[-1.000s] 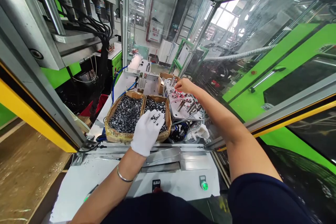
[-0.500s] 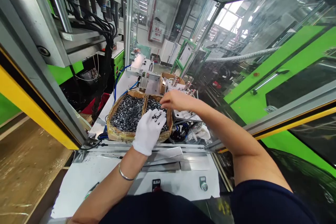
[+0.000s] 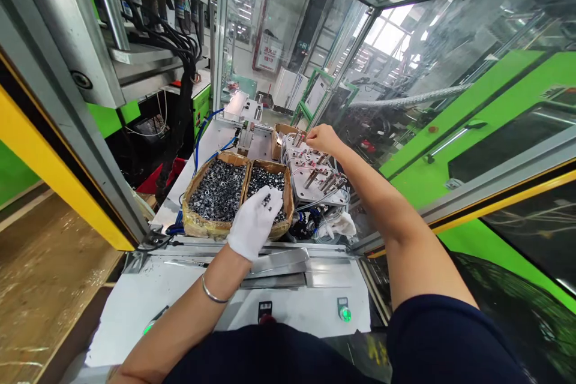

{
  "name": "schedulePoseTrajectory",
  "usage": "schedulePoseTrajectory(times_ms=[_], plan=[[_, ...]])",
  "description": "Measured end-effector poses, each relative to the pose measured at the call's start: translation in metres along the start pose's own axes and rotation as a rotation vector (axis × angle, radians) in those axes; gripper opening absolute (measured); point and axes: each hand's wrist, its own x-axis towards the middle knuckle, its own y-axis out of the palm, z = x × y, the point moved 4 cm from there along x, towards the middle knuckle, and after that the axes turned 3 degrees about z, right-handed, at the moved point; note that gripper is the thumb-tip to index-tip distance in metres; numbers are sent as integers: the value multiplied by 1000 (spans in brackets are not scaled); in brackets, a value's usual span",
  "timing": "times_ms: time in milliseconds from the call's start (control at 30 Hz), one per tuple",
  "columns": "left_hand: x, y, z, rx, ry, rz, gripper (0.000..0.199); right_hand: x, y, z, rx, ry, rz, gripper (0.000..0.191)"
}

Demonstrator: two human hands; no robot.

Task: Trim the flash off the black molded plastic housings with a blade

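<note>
My left hand [image 3: 252,223], in a white glove, is cupped palm up over the front of the right-hand compartment of a cardboard box [image 3: 192,225]. Several small dark ring-like parts [image 3: 267,200] lie in its palm and on its fingers. Bare and pinched closed, my right hand [image 3: 322,138] is at the far end of a metal fixture plate [image 3: 302,182], beside an upright pin [image 3: 298,139]. Whatever is between its fingertips is too small to make out. Small dark metal rings [image 3: 218,191] fill the box's left compartment, and similar small parts [image 3: 264,177] fill the right one.
Upright metal posts [image 3: 332,182] and thin tubes stand on the fixture. Behind is a smaller carton [image 3: 278,143]. A machine frame [image 3: 85,132] rises at left; a clear panel [image 3: 405,84] bounds the right. Loose metal strips [image 3: 279,261] and a green-lit button [image 3: 345,314] are nearer.
My right hand has moved from above my left palm to the far end of the fixture. Fewer parts show in my left palm. The button at right now glows green.
</note>
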Motion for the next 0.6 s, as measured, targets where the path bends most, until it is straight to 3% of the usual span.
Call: schedulePoseTrajectory(times_ms=[100,267,600], plan=[[-1,1,-1,-4,0,36,27,8,15,-20,-96,66,24,25],[-1,-3,-1,-21,-2,46,27,11,32,-28,-198,63,75,23],[-3,1,-2,-28,3,14,31,13,39,-34,-243,88,93,26]])
